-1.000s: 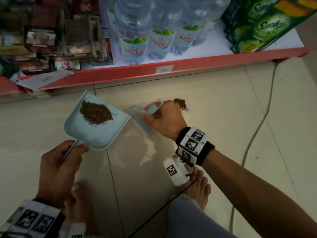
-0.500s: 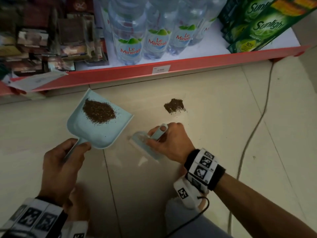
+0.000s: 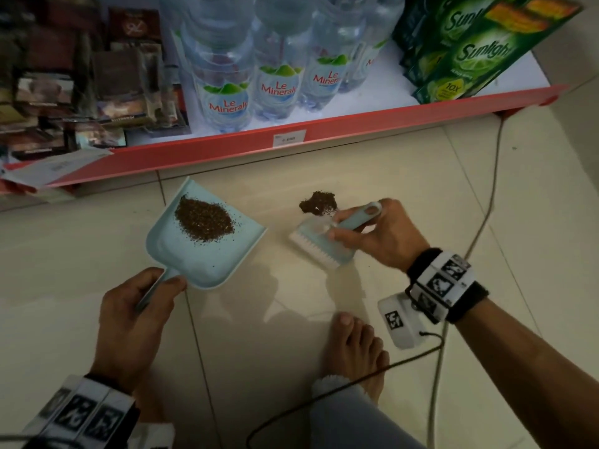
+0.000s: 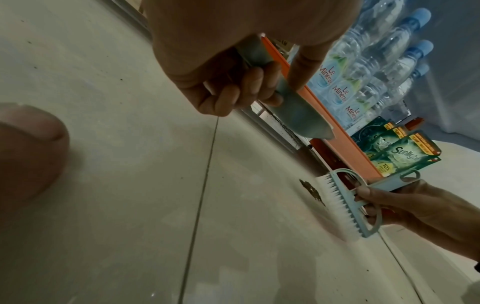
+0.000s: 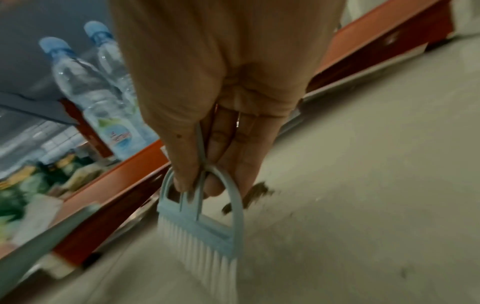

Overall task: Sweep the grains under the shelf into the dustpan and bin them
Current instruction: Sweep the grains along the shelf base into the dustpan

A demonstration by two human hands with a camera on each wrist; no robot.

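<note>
My left hand (image 3: 129, 315) grips the light dustpan (image 3: 207, 244) by its handle; my right-hand fingers (image 3: 340, 236) curl round the stiff brush (image 3: 319, 246). Loose grains (image 3: 319, 204) will scatter easily.

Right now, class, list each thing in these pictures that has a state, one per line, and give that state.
Dustpan: held by the left hand, carrying a heap of grains.
Brush: gripped by the right hand, bristles beside the floor pile.
Floor pile: not yet swept up.
Water bottles: upright on the shelf, capped.
</note>
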